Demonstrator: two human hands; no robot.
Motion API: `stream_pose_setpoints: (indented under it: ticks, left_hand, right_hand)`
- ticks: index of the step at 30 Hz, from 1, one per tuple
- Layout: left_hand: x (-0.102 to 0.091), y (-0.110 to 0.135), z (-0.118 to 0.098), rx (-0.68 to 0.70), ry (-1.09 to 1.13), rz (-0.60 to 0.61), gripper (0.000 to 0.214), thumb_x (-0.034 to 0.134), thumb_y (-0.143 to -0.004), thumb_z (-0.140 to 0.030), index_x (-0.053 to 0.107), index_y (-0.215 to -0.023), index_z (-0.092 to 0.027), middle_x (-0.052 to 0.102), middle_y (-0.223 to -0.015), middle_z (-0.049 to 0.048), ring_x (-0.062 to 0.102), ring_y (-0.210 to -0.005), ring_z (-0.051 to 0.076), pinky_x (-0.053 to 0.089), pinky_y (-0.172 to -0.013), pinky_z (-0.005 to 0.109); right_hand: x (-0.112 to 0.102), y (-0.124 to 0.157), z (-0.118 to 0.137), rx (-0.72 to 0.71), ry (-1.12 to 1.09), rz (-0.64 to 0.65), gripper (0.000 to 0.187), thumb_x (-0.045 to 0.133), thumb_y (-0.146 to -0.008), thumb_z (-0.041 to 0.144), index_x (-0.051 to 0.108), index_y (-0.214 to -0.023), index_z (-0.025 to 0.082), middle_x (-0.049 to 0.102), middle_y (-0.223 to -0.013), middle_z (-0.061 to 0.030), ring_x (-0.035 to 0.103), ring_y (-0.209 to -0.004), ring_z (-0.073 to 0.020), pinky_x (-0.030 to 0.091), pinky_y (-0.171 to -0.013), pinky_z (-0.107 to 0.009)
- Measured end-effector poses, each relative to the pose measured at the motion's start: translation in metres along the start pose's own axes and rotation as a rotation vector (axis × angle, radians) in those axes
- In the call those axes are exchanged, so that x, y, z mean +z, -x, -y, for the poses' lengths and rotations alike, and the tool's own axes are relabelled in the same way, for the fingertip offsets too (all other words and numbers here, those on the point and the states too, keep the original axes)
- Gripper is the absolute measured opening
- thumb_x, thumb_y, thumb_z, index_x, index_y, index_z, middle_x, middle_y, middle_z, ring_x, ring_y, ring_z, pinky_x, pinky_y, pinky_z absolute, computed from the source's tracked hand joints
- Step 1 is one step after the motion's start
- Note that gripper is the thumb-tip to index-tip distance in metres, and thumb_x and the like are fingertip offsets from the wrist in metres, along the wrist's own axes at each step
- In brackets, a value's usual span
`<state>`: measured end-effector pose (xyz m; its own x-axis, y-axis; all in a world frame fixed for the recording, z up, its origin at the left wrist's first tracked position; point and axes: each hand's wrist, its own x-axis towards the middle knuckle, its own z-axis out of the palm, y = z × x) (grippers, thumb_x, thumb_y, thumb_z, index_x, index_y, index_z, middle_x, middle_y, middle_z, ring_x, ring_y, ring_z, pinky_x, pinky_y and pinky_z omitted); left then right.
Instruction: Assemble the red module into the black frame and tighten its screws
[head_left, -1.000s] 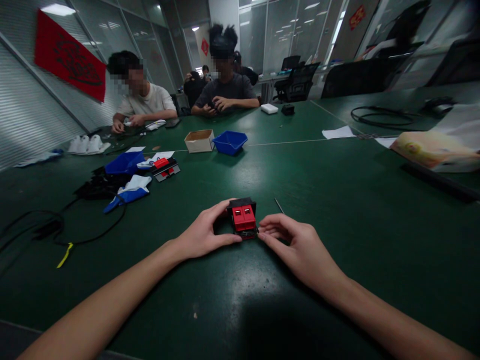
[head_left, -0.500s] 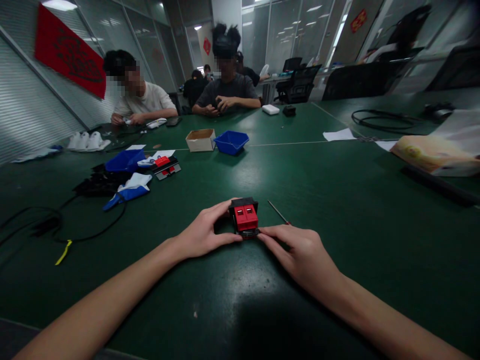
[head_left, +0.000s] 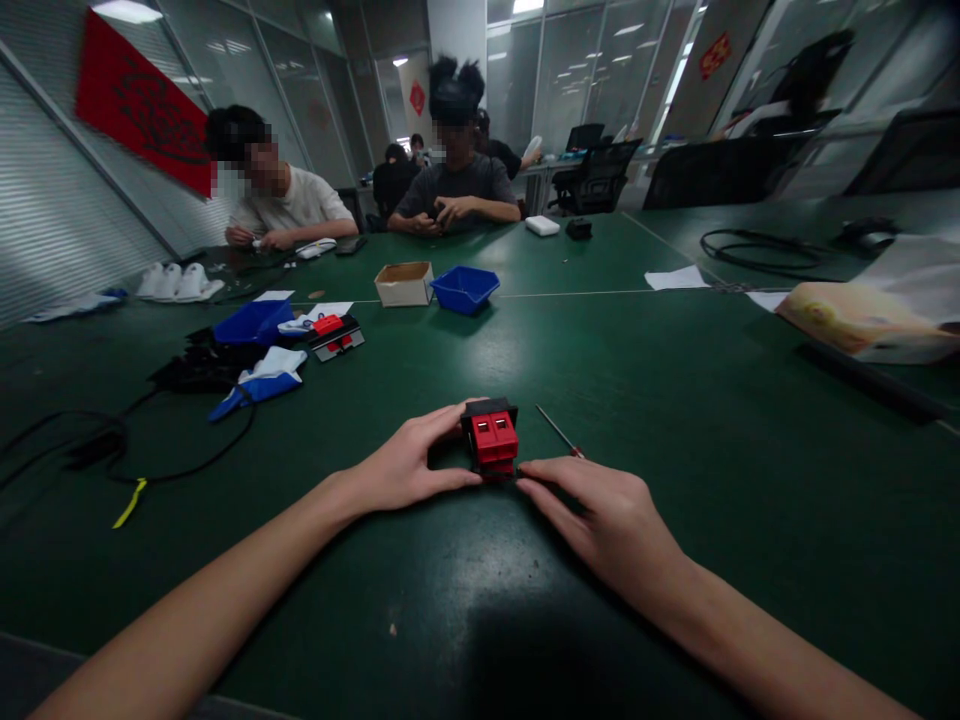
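Observation:
A red and black block (head_left: pixel 495 436) with two small square openings in its red face stands on the green table, its black rim at the top. My left hand (head_left: pixel 409 462) grips it from the left, thumb at the bottom and fingers behind the black part. At the block's lower right corner, my right hand (head_left: pixel 600 500) pinches thumb and forefinger together. A small dark bit shows at those fingertips, too small to make out. Just beyond my right hand lies a screwdriver (head_left: pixel 556 430) with a thin metal shaft, its handle mostly hidden by the hand.
A carton (head_left: pixel 404 285) and a blue bin (head_left: pixel 466 289) stand ahead. To the left lie another red and black part (head_left: pixel 335 337), a blue tray (head_left: pixel 255 322), gloves (head_left: pixel 262 382) and black cable (head_left: pixel 180 470). A plastic bag (head_left: pixel 862 310) is at right. Two people sit opposite.
My right fingertips have shifted slightly down and right at the block's lower corner. More red shows at the block's lower edge, where a dark strip was. My left hand keeps its grip.

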<state>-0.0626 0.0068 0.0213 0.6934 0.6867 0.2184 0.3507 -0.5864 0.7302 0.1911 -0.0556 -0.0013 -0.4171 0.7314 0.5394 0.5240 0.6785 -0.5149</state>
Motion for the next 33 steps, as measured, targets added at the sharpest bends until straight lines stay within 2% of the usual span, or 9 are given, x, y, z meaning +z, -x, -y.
stream_pose_setpoints:
  ticks: [5,9,13,17,24,33]
  left_hand:
    - [-0.001,0.000,0.002,0.017,-0.039,0.009,0.075,0.074,-0.087,-0.039,0.041,-0.151,-0.020,0.057,-0.145,0.0149,0.057,-0.132,0.030,0.043,-0.114,0.046]
    - [0.000,0.000,0.001,0.038,-0.072,0.008,0.073,0.073,-0.088,-0.040,0.042,-0.150,-0.019,0.056,-0.146,0.0155,0.055,-0.133,0.030,0.042,-0.114,0.046]
    - [0.000,0.001,0.002,0.049,-0.102,-0.004,0.071,0.072,-0.089,-0.040,0.042,-0.150,-0.020,0.054,-0.148,0.0161,0.054,-0.135,0.031,0.043,-0.114,0.047]
    - [-0.001,0.001,0.005,0.056,-0.139,-0.014,0.069,0.074,-0.087,-0.042,0.046,-0.147,-0.019,0.057,-0.145,0.0159,0.056,-0.132,0.031,0.045,-0.112,0.047]
    - [-0.002,0.001,0.004,0.073,-0.129,0.009,0.076,0.075,-0.086,-0.043,0.043,-0.150,-0.020,0.056,-0.146,0.0161,0.054,-0.135,0.032,0.042,-0.115,0.048]
    - [0.000,0.002,0.006,0.099,-0.158,0.021,0.076,0.073,-0.087,-0.040,0.040,-0.152,-0.018,0.054,-0.148,0.0164,0.052,-0.136,0.032,0.041,-0.116,0.047]
  right_hand:
    - [-0.002,-0.002,0.000,0.018,-0.016,0.023,0.018,0.056,-0.098,0.019,0.068,-0.111,0.016,0.077,-0.101,-0.0080,0.074,-0.087,-0.0197,0.060,-0.080,-0.033]
    - [0.000,-0.003,0.001,0.059,-0.108,0.033,0.019,0.055,-0.098,0.017,0.067,-0.113,0.018,0.075,-0.105,-0.0074,0.073,-0.094,-0.0190,0.060,-0.085,-0.032]
    - [0.005,-0.002,0.002,0.009,-0.158,0.109,0.026,0.055,-0.098,0.018,0.067,-0.120,0.022,0.072,-0.113,-0.0079,0.070,-0.103,-0.0200,0.058,-0.092,-0.035]
    - [0.008,-0.002,0.006,-0.047,-0.137,0.125,0.033,0.050,-0.099,0.015,0.064,-0.128,0.023,0.070,-0.114,-0.0088,0.068,-0.103,-0.0196,0.058,-0.091,-0.034]
    - [0.008,-0.005,0.006,-0.040,-0.131,0.075,0.035,0.046,-0.100,0.012,0.066,-0.127,0.022,0.069,-0.112,-0.0098,0.068,-0.099,-0.0190,0.058,-0.087,-0.032]
    - [0.006,-0.005,0.004,-0.080,-0.145,0.116,0.037,0.043,-0.098,0.009,0.065,-0.125,0.021,0.069,-0.115,-0.0105,0.067,-0.104,-0.0197,0.057,-0.092,-0.034]
